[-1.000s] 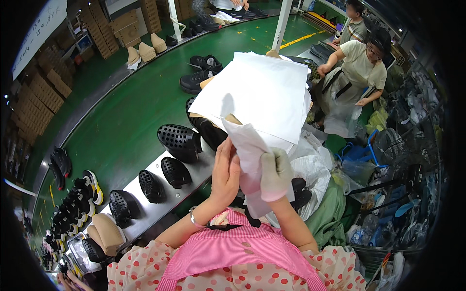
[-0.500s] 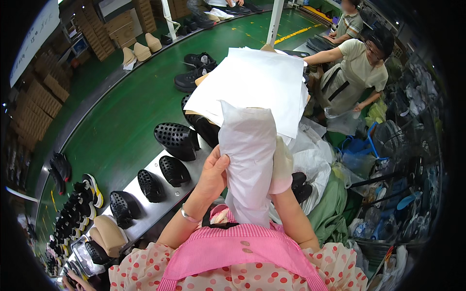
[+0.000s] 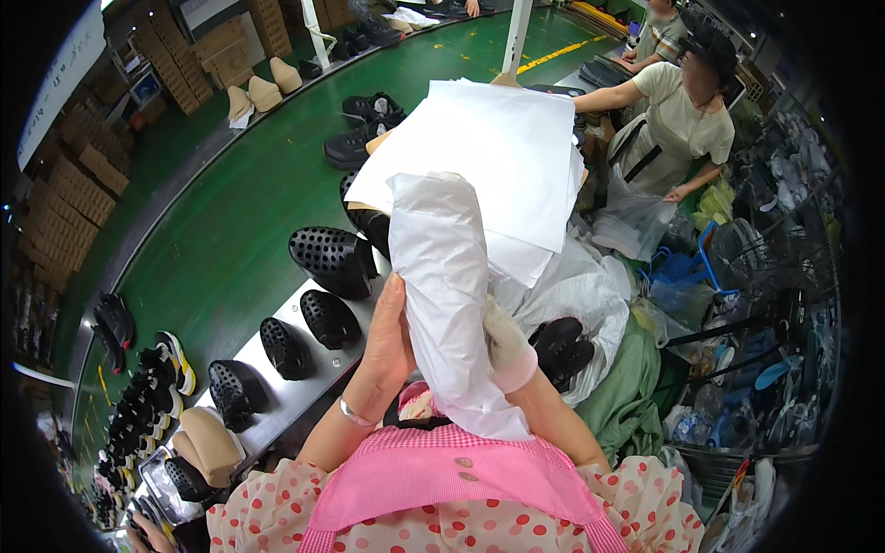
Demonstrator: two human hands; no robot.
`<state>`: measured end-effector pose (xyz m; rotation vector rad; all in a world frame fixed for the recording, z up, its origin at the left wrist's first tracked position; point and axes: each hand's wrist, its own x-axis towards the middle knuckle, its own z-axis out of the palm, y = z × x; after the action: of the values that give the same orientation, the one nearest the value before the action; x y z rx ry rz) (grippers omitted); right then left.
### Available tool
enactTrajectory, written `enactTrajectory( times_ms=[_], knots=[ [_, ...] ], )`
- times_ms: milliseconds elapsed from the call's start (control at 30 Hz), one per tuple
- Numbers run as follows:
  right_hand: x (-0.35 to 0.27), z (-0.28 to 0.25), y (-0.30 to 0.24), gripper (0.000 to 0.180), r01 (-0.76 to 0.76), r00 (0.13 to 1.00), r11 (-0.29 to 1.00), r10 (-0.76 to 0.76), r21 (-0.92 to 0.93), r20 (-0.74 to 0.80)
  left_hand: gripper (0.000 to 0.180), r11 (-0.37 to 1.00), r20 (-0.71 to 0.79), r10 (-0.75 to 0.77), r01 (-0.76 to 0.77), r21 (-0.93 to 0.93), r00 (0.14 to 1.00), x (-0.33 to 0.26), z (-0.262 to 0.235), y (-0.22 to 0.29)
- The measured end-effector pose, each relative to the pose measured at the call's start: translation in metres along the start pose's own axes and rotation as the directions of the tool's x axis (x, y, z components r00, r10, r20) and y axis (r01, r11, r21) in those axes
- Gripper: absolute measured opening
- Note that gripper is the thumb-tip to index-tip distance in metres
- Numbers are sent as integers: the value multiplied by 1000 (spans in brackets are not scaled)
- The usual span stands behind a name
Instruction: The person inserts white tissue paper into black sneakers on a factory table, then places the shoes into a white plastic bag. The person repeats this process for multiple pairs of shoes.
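Between my hands I hold an upright, slightly tilted bundle wrapped in white tissue paper (image 3: 441,286). Its top is rounded, and whatever lies inside is hidden. My left hand (image 3: 387,336) is bare and presses against the bundle's left side, with most of its fingers behind it. On the opposite side my right hand (image 3: 507,348), in a pale glove, grips the lower part. Beyond the bundle lies a stack of white paper sheets (image 3: 489,138). Black perforated shoe forms (image 3: 332,261) stand to the left of my left hand.
A metal ledge (image 3: 304,364) runs along the green conveyor (image 3: 221,212). Black shoes (image 3: 364,143) sit past the forms. To my right are a crumpled white plastic sheet (image 3: 590,295), black shoes (image 3: 562,350) and a green sack (image 3: 622,396). A co-worker (image 3: 682,120) stands far right.
The bundle has shifted left and leans over, its pointed upper paper corner now folded into a rounded top. My right hand has moved left and shows more. The co-worker's plastic bag has spread wider.
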<state>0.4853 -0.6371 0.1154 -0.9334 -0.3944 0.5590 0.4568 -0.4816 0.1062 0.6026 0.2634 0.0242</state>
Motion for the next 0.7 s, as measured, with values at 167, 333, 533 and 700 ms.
enactTrajectory(
  times_ms=[167, 333, 533, 700],
  knots=[
    [0, -25, 21, 43, 68, 996, 990, -60, -125, 70, 79, 997, 42, -50, 48, 56, 998, -9, 14, 2],
    [-11, -53, 48, 44, 135, 991, 920, -120, -368, 62, 92, 966, 105, -56, 27, 255, 993, -5, 4, 8],
    [4, -46, 42, 51, -110, 986, 878, 154, -465, 57, 87, 952, 33, 53, -61, 299, 998, -12, 4, 14],
    [38, -30, -4, 57, -462, 876, 775, 474, -431, -87, 70, 949, -39, 182, -165, 268, 983, -4, -5, 24]
  ],
)
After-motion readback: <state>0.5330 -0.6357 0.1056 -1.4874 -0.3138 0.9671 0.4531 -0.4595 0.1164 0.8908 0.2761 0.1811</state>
